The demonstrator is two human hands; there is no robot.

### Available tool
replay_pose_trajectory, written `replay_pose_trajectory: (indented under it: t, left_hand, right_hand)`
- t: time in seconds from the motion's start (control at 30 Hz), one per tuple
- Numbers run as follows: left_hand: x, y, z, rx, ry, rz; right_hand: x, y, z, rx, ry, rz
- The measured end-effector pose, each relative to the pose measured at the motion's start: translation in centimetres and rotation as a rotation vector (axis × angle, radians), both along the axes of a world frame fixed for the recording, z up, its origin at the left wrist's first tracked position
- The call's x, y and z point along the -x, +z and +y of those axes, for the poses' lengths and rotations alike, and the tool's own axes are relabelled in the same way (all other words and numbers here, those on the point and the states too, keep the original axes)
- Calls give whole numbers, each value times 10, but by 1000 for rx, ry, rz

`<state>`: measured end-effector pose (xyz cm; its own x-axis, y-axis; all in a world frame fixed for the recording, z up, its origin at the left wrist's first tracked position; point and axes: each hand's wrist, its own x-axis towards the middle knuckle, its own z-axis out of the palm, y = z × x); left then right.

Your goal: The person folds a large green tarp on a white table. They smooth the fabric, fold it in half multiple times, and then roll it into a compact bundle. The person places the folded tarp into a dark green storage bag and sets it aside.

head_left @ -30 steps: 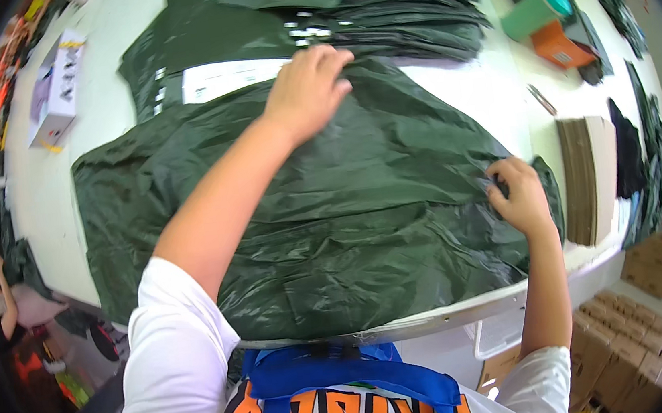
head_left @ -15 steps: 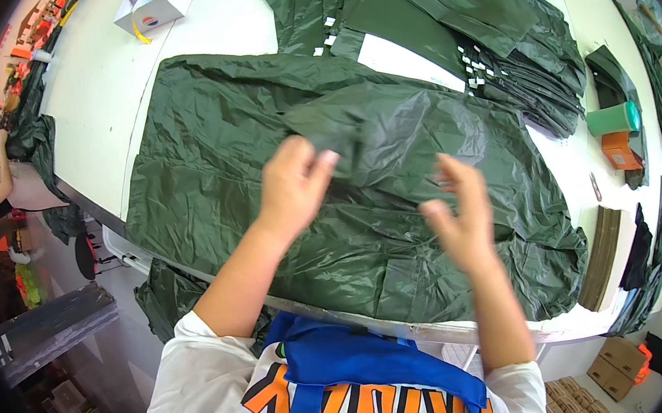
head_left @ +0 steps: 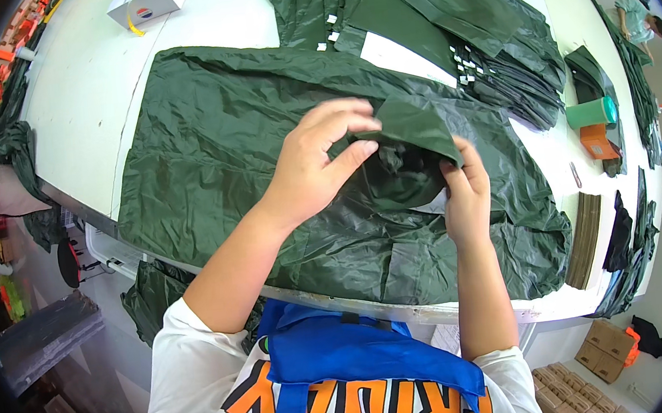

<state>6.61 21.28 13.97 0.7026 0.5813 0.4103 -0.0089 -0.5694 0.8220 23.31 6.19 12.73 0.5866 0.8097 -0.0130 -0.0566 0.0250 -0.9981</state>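
A large dark-green, shiny waterproof garment [head_left: 213, 162] lies spread and wrinkled in front of me. On its right half, a rounded hood-like green piece [head_left: 420, 129] stands raised, its dark hollow facing me. My right hand [head_left: 466, 188] pinches the right edge of this piece between thumb and fingers. My left hand [head_left: 322, 159] is at the piece's left edge, fingers curved and thumb apart; its fingertips are slightly blurred. Whether they touch the fabric is hard to tell.
Stacked green pieces with small white tags [head_left: 400, 18] lie at the table's far side. To the right are a green cylinder [head_left: 591, 112], an orange box [head_left: 599, 144] and a brown slatted stack [head_left: 585, 240]. A white box [head_left: 150, 4] stands far left. Other people are at both sides.
Both hands have moved in to the hood-like piece, which has gone from lying flatter to raised and hollow. My right hand has taken hold of its edge. The view has shifted slightly.
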Motion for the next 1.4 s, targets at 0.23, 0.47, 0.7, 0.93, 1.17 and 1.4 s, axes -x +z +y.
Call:
replay_pose_trajectory:
  t: [0.23, 0.47, 0.7, 0.93, 1.17, 1.4]
  left_hand:
    - [-21, 29, -21, 716, -135, 166]
    - [-28, 25, -31, 765, -173, 99]
    - [-11, -49, 41, 104, 432, 239]
    - [18, -137, 110, 1160, 384, 576]
    - [20, -131, 30, 1712, 391, -70]
    - [47, -132, 115, -78, 488, 647]
  right_hand:
    - [-5, 32, -2, 55, -44, -280]
    - [-16, 25, -4, 33, -134, -360]
    - [-48, -6, -15, -88, 41, -922]
    - [-226, -161, -96, 852, -100, -1372]
    - [-206, -145, -48, 675, -96, -1462]
    - [-219, -165, -49, 973, -94, -1442]
